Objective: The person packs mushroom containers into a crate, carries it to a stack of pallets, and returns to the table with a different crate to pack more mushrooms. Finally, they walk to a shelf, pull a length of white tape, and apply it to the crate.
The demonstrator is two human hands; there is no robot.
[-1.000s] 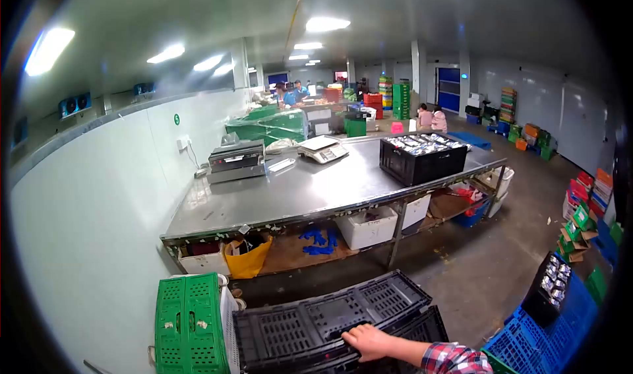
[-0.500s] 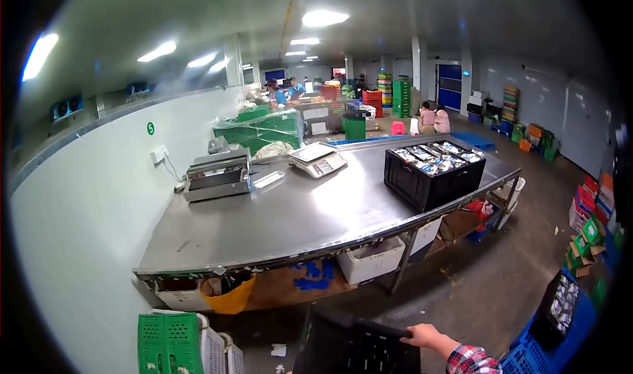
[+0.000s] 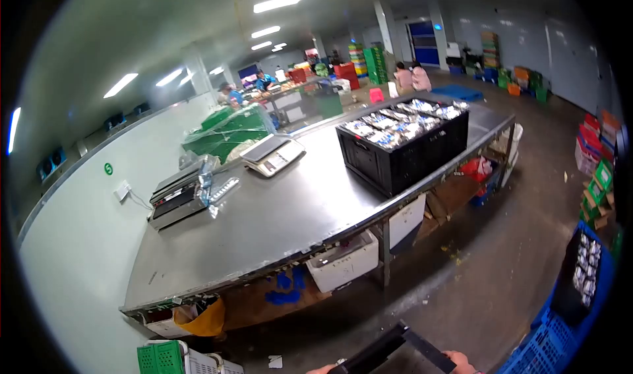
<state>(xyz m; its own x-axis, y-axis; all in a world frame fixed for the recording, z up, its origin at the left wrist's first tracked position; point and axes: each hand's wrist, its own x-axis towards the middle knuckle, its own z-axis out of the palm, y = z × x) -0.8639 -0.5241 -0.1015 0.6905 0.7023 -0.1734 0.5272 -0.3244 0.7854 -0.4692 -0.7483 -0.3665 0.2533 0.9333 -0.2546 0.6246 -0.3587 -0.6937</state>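
At the bottom edge I hold a black plastic crate (image 3: 426, 349), cut off by the frame and tilted. My right hand (image 3: 460, 362) is closed on its right side. At its left side my left hand (image 3: 322, 370) shows only in part, gripping that end. Ahead, on the steel table (image 3: 283, 222), stands another black crate (image 3: 402, 159) filled with silvery, white-and-blue packets. A weighing scale (image 3: 273, 155) and a wrapping machine (image 3: 181, 196) stand farther left on the tabletop.
White bins (image 3: 346, 262) sit under the table. A green crate (image 3: 160, 359) is at lower left. On the right, a black crate of packets (image 3: 585, 268) rests by blue crates (image 3: 541, 344). People (image 3: 412, 78) are in the background.
The black crate in my hands has shifted right and turned, and my left hand has come into view on it. The view has tilted and moved nearer the table.
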